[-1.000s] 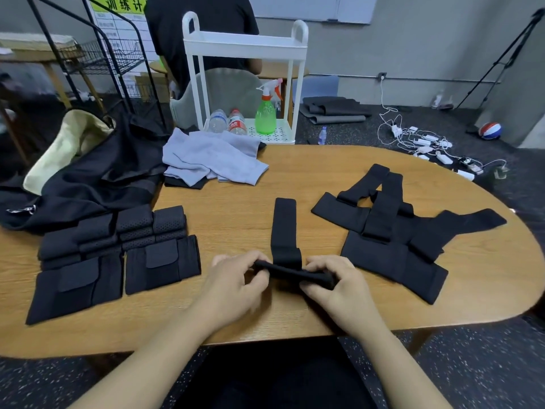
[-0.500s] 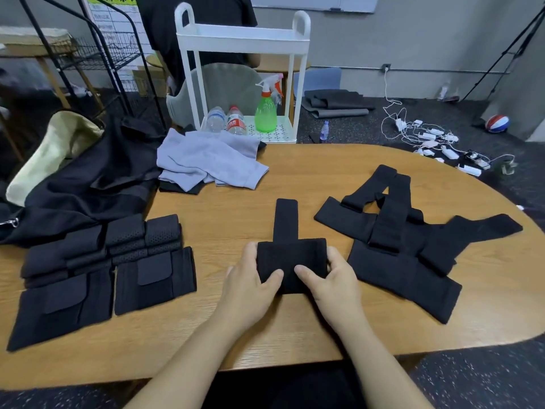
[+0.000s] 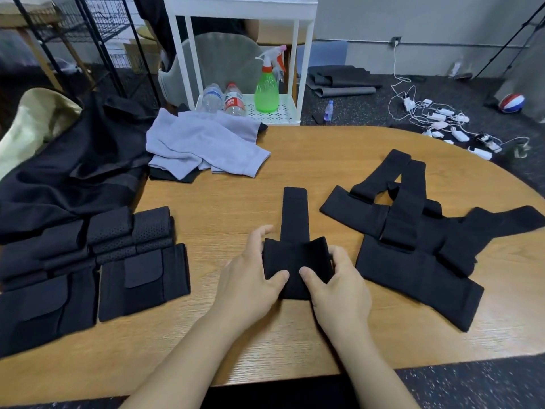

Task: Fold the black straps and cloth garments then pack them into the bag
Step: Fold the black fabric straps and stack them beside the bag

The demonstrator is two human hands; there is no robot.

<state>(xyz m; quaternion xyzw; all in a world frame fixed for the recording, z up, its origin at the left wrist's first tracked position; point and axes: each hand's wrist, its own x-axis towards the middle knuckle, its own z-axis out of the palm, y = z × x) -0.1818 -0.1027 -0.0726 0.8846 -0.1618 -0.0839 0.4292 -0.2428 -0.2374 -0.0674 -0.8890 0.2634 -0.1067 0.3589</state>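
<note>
- Black strap (image 3: 295,255) lies at the near middle of the worktop (image 3: 324,160), its folded wide part between your hands and its narrow tail running away from you.
- Your left hand (image 3: 250,278) pinches the left side of the fold, thumb on top and fingers curled behind the edge.
- Your right hand (image 3: 339,284) pinches the right side the same way.
- It looks soft and light, limp enough to bow up in the middle, so I judge it will spring open unless you press the fold flat.
- Take hold at the two outer edges of the folded part, then bring the tail over it.
- Folded black pieces (image 3: 97,261) sit in a group at the near left; an unfolded black harness (image 3: 413,249) lies just to the right.
- Grey cloth (image 3: 203,149) is at the far left, touching the dark bag (image 3: 73,172) beside it.
</note>
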